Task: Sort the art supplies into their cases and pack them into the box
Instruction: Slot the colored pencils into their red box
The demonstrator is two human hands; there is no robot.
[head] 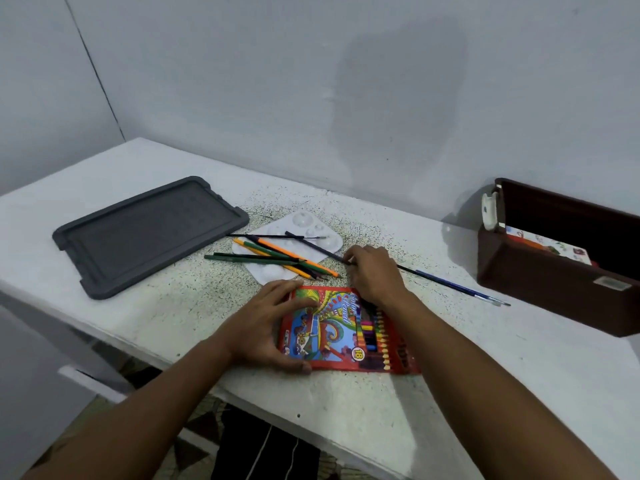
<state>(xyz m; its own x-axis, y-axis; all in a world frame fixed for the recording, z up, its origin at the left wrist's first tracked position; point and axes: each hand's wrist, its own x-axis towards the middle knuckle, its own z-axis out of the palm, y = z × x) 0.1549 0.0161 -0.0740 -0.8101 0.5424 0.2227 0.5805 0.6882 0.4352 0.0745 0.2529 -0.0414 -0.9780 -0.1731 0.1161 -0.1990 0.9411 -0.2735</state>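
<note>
Left hand [268,325]: fingers spread flat, pressing the pencil case's [337,329] left edge.
Right hand [372,271]: fingers curled, pinching a dark pencil [313,245].
Pencil case: red, flat, near table [346,403] edge.

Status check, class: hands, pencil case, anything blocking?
Left hand holds pencil case flat. Right hand pinches a dark pencil. Loose pencils lie on palette. Nothing blocking.

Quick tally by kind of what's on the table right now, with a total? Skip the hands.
Loose pencils: roughly 6, they overlap so the count is uncertain
Paintbrushes: 3, one of them thin
White paint palette: 1
Colour pencil case: 1
Grey lid: 1
Brown box: 1
Total: about 13
</note>
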